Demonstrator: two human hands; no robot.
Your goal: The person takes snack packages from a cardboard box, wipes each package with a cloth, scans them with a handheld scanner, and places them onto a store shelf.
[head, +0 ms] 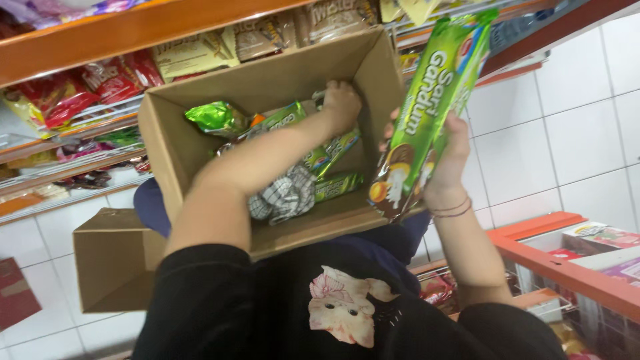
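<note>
1. Left hand (341, 103), upper centre of frame: reaches into the cardboard box (167, 143), fingers curled down at the far inner wall. Whether it grips anything there, cannot tell.
2. Just below and left of that hand, under the forearm, lie loose green packets (333, 152) in the box; another crumpled green packet (217, 118) sits apart at the box's left side.
3. A grey-and-white checked wrapper (287, 195) rests near the box's near wall, under the forearm.
4. Right hand (448, 157), right of centre: fingers wrapped around a pack of long green biscuit packets (433, 100), held just outside the box's right wall, top end tilted toward the upper right.
5. Thin bracelets (452, 209) on the right wrist.
6. Box rests on the person's lap; one flap (113, 260) hangs at lower left.
7. Shelves of snack bags (73, 100) fill the upper left; white tiled floor (567, 133) right.
</note>
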